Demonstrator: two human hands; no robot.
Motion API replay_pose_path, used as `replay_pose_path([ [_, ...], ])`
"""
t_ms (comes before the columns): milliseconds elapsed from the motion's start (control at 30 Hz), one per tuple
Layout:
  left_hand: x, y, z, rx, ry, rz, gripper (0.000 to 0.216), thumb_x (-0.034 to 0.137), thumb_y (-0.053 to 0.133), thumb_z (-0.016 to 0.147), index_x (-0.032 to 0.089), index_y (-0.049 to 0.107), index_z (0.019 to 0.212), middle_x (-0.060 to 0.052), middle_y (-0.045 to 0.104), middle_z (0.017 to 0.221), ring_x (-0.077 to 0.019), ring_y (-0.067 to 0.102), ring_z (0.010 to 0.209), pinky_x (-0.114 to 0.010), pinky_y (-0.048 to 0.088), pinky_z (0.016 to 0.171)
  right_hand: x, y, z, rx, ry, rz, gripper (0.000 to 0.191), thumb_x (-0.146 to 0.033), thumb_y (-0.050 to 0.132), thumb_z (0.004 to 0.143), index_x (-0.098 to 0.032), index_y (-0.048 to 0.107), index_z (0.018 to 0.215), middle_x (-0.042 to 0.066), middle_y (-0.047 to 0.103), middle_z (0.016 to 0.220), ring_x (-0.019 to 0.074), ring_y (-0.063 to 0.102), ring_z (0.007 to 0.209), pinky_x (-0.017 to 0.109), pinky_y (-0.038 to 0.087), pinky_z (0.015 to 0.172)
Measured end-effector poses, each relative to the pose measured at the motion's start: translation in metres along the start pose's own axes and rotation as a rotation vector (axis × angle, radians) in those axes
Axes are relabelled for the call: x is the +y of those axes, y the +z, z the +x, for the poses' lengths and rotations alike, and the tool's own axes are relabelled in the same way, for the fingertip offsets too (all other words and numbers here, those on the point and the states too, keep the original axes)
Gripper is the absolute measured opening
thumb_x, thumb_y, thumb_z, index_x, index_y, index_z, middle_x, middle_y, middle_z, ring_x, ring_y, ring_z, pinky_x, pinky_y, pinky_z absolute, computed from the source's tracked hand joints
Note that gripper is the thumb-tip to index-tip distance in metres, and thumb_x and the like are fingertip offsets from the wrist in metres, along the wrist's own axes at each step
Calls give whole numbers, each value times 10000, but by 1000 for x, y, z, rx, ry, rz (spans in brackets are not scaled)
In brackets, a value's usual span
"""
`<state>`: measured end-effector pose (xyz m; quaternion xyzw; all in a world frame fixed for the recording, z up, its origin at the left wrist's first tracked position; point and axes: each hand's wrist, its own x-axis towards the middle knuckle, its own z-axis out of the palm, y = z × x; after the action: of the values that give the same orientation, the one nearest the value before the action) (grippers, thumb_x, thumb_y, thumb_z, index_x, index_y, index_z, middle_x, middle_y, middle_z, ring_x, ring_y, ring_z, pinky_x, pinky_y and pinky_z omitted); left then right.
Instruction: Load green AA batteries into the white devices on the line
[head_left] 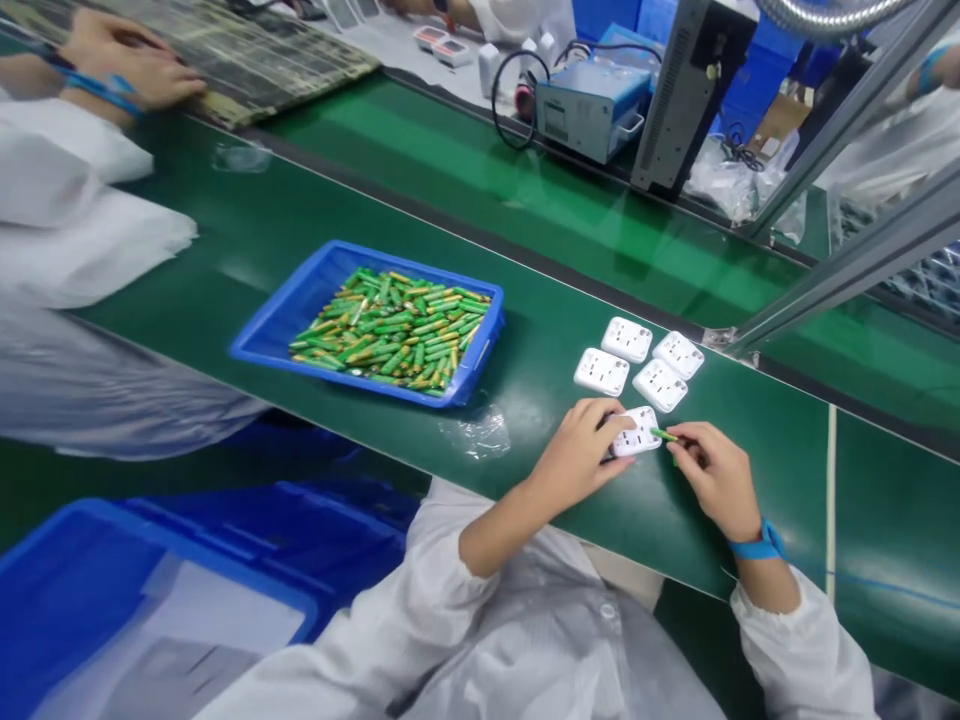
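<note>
My left hand (581,450) is closed round a small white square device (636,432) that lies on the green belt (247,230). My right hand (716,472) pinches a green battery (664,434) whose tip touches the device's right edge. Several more white devices (641,362) lie in a cluster just beyond my hands. A blue tray (300,300) full of green and yellow batteries (394,328) stands to the left on the belt.
A co-worker's hand (127,65) rests on a dark board at far left. Clear plastic wrap (480,432) lies by the tray. A grey-blue instrument box (589,105) and an aluminium frame (847,260) stand behind. Blue crates (97,590) sit below the belt.
</note>
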<state>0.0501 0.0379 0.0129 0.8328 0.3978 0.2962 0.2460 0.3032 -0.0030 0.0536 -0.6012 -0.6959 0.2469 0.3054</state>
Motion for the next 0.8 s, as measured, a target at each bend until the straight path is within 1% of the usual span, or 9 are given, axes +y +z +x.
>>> replay_pose_path([
  [100, 0, -2, 1, -32, -8, -7, 425, 244, 859, 958, 228, 673, 1340, -121, 657, 1376, -331, 629, 1262, -492, 561, 1067, -6, 10, -4, 25, -47, -16, 180, -365, 673, 1114, -253, 793, 1187, 57, 792, 1026, 193, 655, 716, 347, 579, 739],
  [233, 0, -5, 2, -77, -42, -17, 421, 265, 853, 962, 248, 675, 1344, -109, 652, 1378, -328, 632, 1263, -488, 543, 1068, -7, 21, -6, 82, -109, -3, 145, -295, 676, 1118, -247, 785, 1201, 63, 804, 1106, 178, 676, 740, 333, 613, 771],
  [367, -2, -5, 3, -96, -47, -22, 431, 277, 855, 966, 250, 666, 1352, -105, 658, 1380, -327, 635, 1261, -497, 529, 1065, -3, 25, -5, 104, -157, -2, 157, -237, 664, 1119, -251, 787, 1215, 79, 819, 1165, 215, 768, 919, 361, 651, 896],
  [467, -2, -4, 2, -98, -40, -31, 431, 280, 856, 969, 249, 658, 1351, -103, 657, 1387, -325, 633, 1267, -495, 522, 1073, -1, 25, -4, 70, -181, -31, 186, -231, 666, 1120, -253, 801, 1245, 88, 823, 1200, 245, 792, 1052, 384, 656, 963],
  [567, -2, -4, 3, -94, -37, -32, 425, 278, 858, 969, 243, 657, 1342, -104, 657, 1395, -324, 629, 1265, -491, 519, 1065, 0, 22, -4, 0, -201, -53, 243, -238, 634, 1133, -269, 814, 1294, 97, 809, 1249, 261, 788, 1129, 398, 663, 987],
  [667, -2, -4, 3, -104, -40, -21, 423, 288, 857, 971, 245, 660, 1343, -105, 659, 1405, -329, 625, 1272, -491, 519, 1062, 2, 20, -4, -45, -215, -71, 323, -211, 575, 1144, -269, 796, 1373, 117, 758, 1286, 255, 773, 1118, 394, 674, 974],
  [800, -2, -5, 4, -115, -37, -7, 408, 302, 850, 973, 251, 671, 1336, -108, 660, 1415, -334, 624, 1282, -491, 527, 1067, 5, 21, -4, -82, -224, -114, 435, -136, 499, 1128, -262, 757, 1456, 136, 671, 1280, 243, 734, 1060, 391, 674, 936],
])
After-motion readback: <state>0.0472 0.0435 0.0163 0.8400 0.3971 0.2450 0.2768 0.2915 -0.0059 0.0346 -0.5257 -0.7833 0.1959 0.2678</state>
